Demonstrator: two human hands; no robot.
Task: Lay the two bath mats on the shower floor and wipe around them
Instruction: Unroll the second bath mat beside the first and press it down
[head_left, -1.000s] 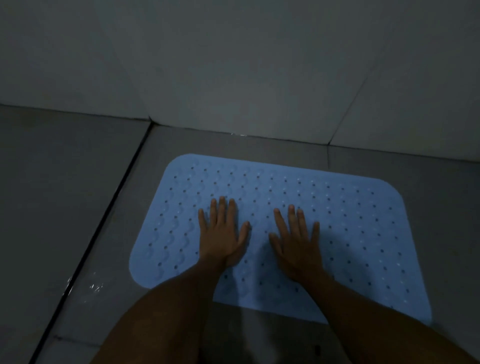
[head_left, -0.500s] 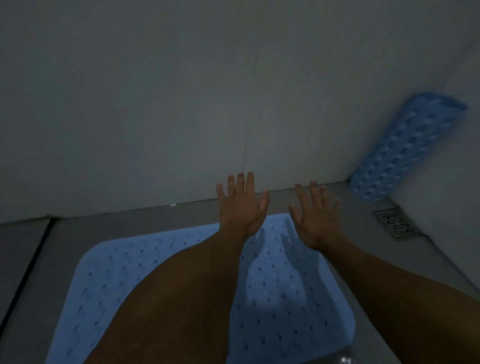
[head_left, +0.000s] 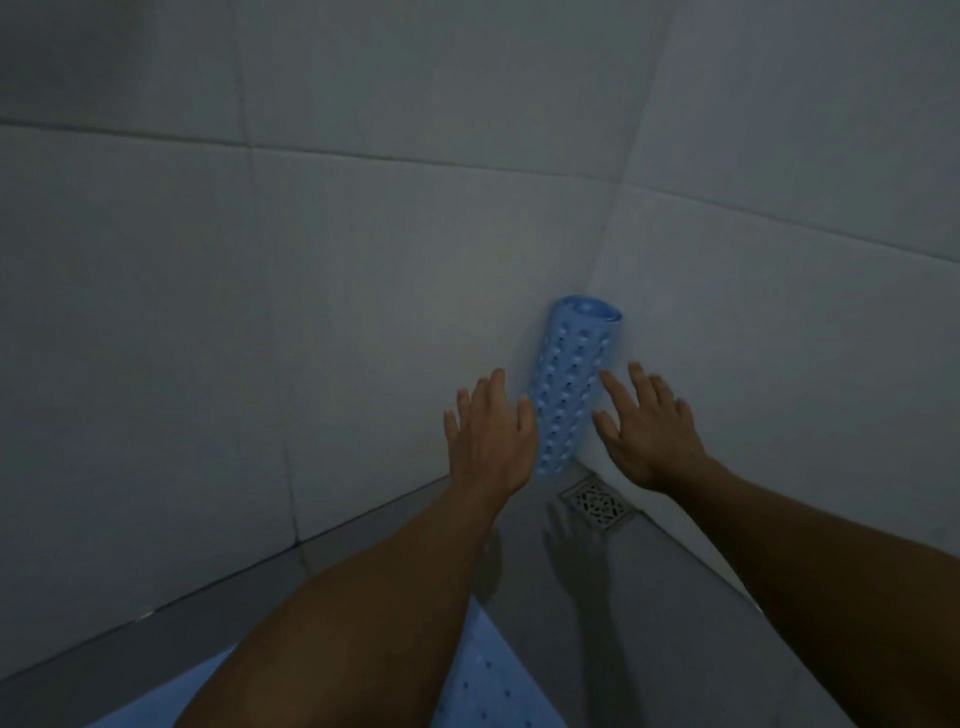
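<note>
A rolled-up light blue bath mat (head_left: 569, 384) with holes and suction bumps stands leaning in the corner where two walls meet. My left hand (head_left: 491, 434) is open just left of the roll, its thumb close to the roll's side. My right hand (head_left: 649, 426) is open just to the right, fingers spread, index finger near the roll. Neither hand grips it. A second light blue bath mat (head_left: 493, 675) lies flat on the floor at the bottom edge, partly hidden by my left forearm.
A square metal floor drain (head_left: 597, 503) sits in the corner below the roll. Grey tiled walls (head_left: 260, 312) rise on the left and right, and grey floor (head_left: 649, 623) lies between the drain and the flat mat. The light is dim.
Both hands lifted off the flat mat and reached forward to either side of the rolled mat in the corner. The view swung up and right toward the corner.
</note>
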